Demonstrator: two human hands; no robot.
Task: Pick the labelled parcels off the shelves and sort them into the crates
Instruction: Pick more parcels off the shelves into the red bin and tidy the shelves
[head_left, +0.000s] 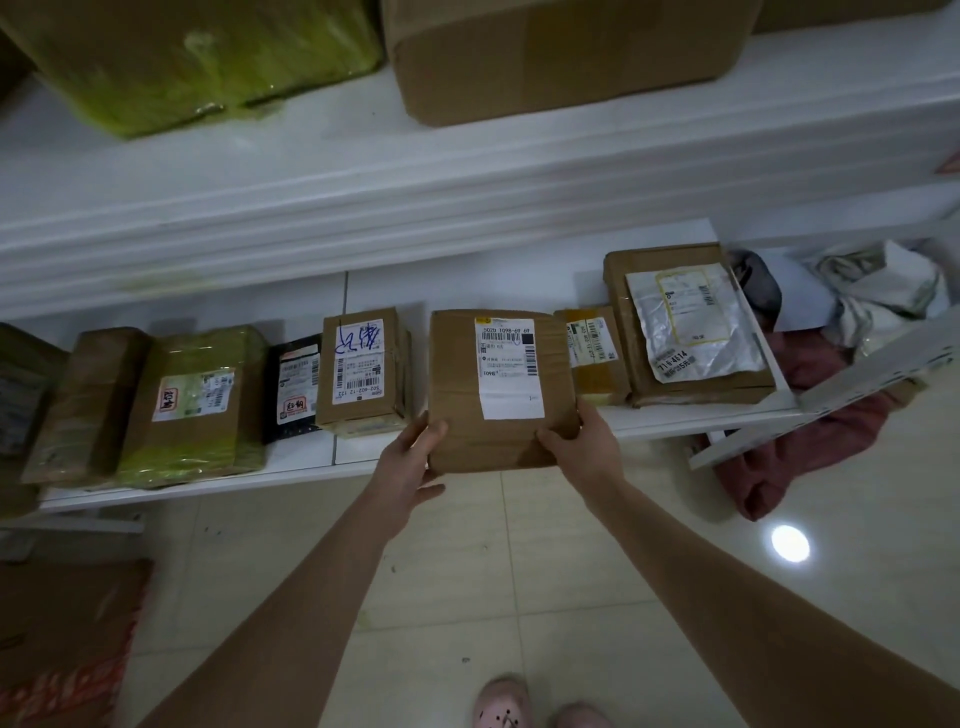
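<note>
Labelled parcel (501, 389) gripped between both hands (410, 457), over shelf edge

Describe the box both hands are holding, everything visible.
The box is plain brown cardboard, squarish, slightly creased, closed. A white label with barcodes covers the right of its upper face. It lies at the lower shelf's front edge, overhanging it. The left hand grips its near-left corner, the right hand its near-right corner.

The label on the middle carton (457, 395) reads "502D T098-69 69". The taller carton (395, 364) left of it shows "502-602-12" upside down. The silver pouch (727, 332) bears "716-4614".
</note>
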